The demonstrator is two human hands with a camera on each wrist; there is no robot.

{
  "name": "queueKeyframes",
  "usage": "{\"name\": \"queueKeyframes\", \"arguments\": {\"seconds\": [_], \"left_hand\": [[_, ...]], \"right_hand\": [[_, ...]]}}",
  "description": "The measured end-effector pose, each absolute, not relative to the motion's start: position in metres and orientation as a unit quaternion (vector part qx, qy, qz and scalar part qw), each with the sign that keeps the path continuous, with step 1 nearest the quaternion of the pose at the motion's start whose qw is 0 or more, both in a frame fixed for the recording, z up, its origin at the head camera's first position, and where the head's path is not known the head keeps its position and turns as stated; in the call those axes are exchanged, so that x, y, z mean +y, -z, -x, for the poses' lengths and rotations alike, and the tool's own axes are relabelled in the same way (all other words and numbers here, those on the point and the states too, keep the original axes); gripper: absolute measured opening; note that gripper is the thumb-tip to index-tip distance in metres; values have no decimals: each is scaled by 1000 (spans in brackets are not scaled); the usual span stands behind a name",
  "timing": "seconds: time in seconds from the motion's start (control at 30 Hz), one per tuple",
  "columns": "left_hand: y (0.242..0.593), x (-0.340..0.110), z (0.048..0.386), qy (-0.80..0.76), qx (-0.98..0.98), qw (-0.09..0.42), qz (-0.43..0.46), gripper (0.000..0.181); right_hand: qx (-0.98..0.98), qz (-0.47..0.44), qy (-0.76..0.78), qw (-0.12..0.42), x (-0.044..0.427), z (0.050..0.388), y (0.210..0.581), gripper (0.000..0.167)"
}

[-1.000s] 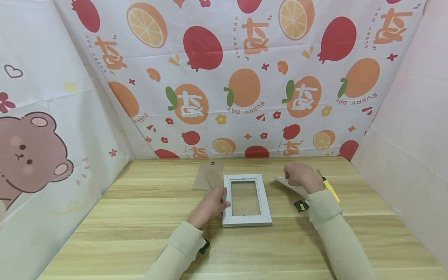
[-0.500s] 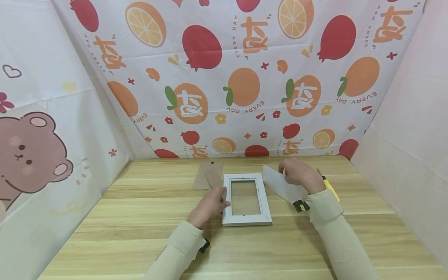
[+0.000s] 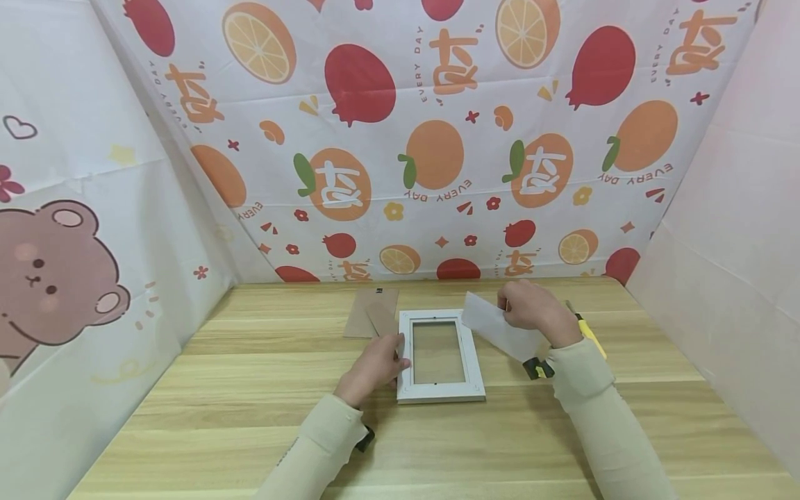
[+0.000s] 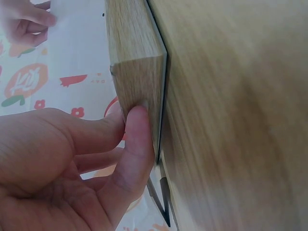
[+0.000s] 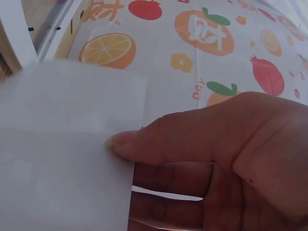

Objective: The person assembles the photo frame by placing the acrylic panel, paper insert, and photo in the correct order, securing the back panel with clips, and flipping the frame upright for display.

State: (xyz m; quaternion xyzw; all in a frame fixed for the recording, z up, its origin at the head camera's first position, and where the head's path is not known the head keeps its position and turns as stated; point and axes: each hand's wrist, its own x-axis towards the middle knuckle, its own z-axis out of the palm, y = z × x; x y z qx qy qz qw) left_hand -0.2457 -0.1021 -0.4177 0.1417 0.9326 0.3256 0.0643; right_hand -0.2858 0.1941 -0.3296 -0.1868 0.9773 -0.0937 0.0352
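Shows a brown board point(image 3: 357, 323) just beyond the left grip point(image 3: 373, 364); pinches, in that grip, the left edge of a white frame point(image 3: 471, 361); clasps a white sheet point(image 3: 496, 330) in the right grip point(image 3: 532, 309), near a yellow-handled tool point(image 3: 591, 337) to its right.

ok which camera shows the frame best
The head view: nearly the whole frame is visible. The left wrist view shows only wood-grained sides near one corner; the right wrist view, just a piece at upper left.
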Motion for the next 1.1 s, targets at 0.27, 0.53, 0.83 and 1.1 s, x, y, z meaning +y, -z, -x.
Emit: {"name": "queueKeyframes", "arguments": {"seconds": [0.27, 0.53, 0.83, 1.1], "left_hand": [[418, -102, 245, -327, 932, 63, -140, 58], [416, -102, 245, -326, 933, 65, -135, 57], [417, -102, 245, -327, 933, 64, -138, 54], [418, -103, 244, -328, 933, 68, -133, 57]], "right_hand": [[974, 200, 108, 24, 192, 281, 326, 12], [964, 209, 165, 4, 189, 280, 326, 12], [953, 194, 231, -14, 181, 279, 329, 7], [937, 187, 295, -14, 162, 280, 337, 13]]}}
